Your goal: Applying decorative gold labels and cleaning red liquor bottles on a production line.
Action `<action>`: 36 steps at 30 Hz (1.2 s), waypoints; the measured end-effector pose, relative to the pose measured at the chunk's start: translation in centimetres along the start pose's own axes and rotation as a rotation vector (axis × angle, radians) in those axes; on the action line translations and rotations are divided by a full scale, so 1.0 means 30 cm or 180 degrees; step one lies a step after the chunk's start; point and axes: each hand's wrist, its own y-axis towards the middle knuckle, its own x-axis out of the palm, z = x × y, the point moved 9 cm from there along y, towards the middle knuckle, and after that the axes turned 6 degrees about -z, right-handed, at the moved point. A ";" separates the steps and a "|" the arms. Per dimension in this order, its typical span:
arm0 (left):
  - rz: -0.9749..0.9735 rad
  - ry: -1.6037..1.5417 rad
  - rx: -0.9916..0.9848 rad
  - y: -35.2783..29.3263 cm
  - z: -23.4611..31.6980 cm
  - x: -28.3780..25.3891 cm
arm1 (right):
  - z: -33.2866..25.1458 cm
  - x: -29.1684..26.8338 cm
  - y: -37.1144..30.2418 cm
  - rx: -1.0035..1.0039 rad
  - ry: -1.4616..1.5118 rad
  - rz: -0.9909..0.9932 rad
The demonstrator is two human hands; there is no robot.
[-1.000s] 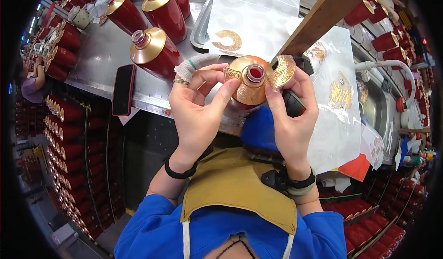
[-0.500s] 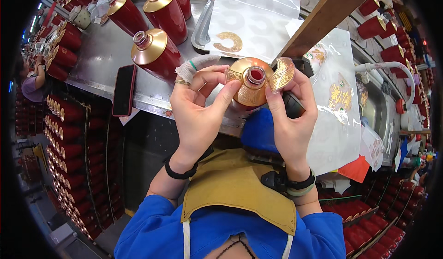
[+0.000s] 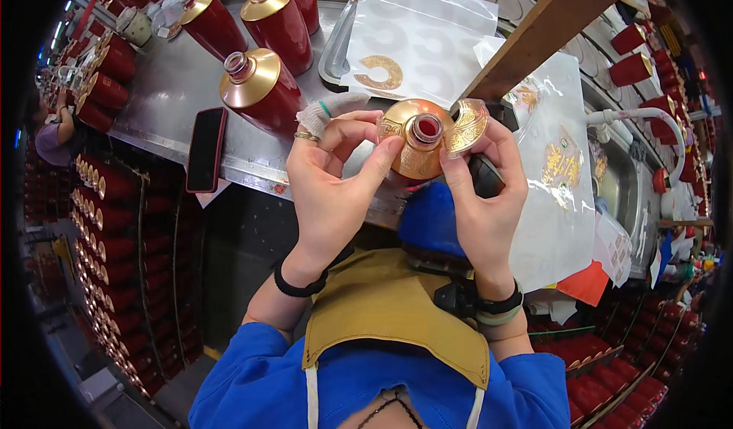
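Observation:
A dark red bottle with a gold shoulder and an uncapped neck stands upright in front of me. Round its shoulder curves a gold patterned decal on clear film. My left hand pinches the decal's left end, thumb pressed against the shoulder; one of its fingers wears a white finger cover. With thumb and fingers, my right hand grips the other end, which stands lifted off the shoulder. The bottle's lower body is mostly hidden.
Several red bottles stand at the left on the metal table, beside a phone. Beyond, a tray bears a decal sheet. A wooden post slants at the right, near more sheets and a sink.
My hands and the bottle stay almost in place, the decal's right end still lifted. At the upper right, bottles have shifted along; two more show at the top edge.

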 end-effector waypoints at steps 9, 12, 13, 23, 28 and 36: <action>-0.0355 -0.1242 -0.0608 0.045 -0.054 0.040 | -0.029 0.017 0.036 -0.0730 -0.0755 -0.0369; -0.0389 -0.2096 -0.1146 0.051 -0.096 0.072 | 0.022 0.019 0.045 -0.0166 -0.0110 -0.0495; -0.0385 -0.1951 -0.1201 0.051 -0.103 0.078 | 0.033 0.026 0.045 -0.0005 0.0028 -0.0564; -0.0238 -0.1860 -0.0959 0.026 -0.142 0.074 | 0.024 0.039 0.057 0.0148 0.0175 -0.0701; -0.0227 0.1558 0.0994 -0.032 -0.043 0.092 | 0.036 0.035 0.041 0.0122 0.0158 -0.0607; 0.0306 0.1994 0.1477 -0.085 -0.042 0.169 | -0.004 0.007 0.004 -0.0328 -0.0346 -0.0051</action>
